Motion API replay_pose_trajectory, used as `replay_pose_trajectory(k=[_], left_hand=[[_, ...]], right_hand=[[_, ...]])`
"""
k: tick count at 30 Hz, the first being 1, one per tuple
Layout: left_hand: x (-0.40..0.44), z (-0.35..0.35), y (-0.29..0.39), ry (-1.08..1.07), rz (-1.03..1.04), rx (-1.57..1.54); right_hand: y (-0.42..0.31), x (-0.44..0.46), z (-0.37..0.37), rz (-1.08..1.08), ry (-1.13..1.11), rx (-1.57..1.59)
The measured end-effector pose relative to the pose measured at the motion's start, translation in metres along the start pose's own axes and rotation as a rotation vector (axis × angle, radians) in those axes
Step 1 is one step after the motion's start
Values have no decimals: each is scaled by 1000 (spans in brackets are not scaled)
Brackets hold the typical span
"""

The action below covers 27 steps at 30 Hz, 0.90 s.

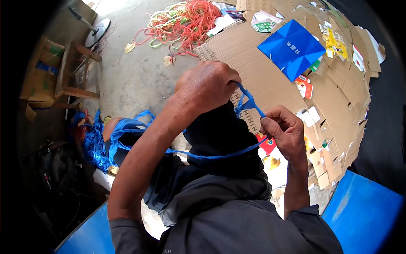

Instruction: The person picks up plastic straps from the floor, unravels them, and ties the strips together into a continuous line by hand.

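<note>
Blue plastic cord [220,156] runs between my two hands and loops down across my dark-clothed lap. My left hand [208,84], its arm crossing from the lower left, is closed with the cord coming out at its fingertips. Lower and to the right, my right hand [282,129] pinches the cord between thumb and fingers. A short stretch with a small flap or knot hangs between the hands. More of the cord loops over my left forearm's far side, towards a blue bundle [96,146] at the left.
Flattened cardboard [249,55] covers the floor ahead and to the right, with a blue bag [292,48] and scraps on it. Red and green cords [186,23] lie tangled at the top. A wooden stool [76,91] and a fan base [98,33] stand at the left.
</note>
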<state>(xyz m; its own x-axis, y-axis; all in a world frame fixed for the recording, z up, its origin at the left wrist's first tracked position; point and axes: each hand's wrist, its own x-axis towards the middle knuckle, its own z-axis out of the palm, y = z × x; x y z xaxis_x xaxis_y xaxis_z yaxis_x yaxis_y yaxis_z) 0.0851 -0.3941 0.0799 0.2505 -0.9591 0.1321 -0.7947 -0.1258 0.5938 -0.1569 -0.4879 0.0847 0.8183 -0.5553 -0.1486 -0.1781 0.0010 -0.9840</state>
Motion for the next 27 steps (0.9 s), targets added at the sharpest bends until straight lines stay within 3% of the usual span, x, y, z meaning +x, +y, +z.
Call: replay_pose_trajectory(k=[9,16,22,27], left_hand=[[21,-7,-30,304,-118,41],[34,-14,-65,550,-251,-69],[36,-28,-93,751,-284,-386],[32,-44,-98,826,-291,-516]], right_hand=[[31,-25,-25,215,-90,-154],[50,-43,-46,260,-91,-608],[78,-62,-56,279,-196,-967],[91,-68,-55,446,-331,-1062]])
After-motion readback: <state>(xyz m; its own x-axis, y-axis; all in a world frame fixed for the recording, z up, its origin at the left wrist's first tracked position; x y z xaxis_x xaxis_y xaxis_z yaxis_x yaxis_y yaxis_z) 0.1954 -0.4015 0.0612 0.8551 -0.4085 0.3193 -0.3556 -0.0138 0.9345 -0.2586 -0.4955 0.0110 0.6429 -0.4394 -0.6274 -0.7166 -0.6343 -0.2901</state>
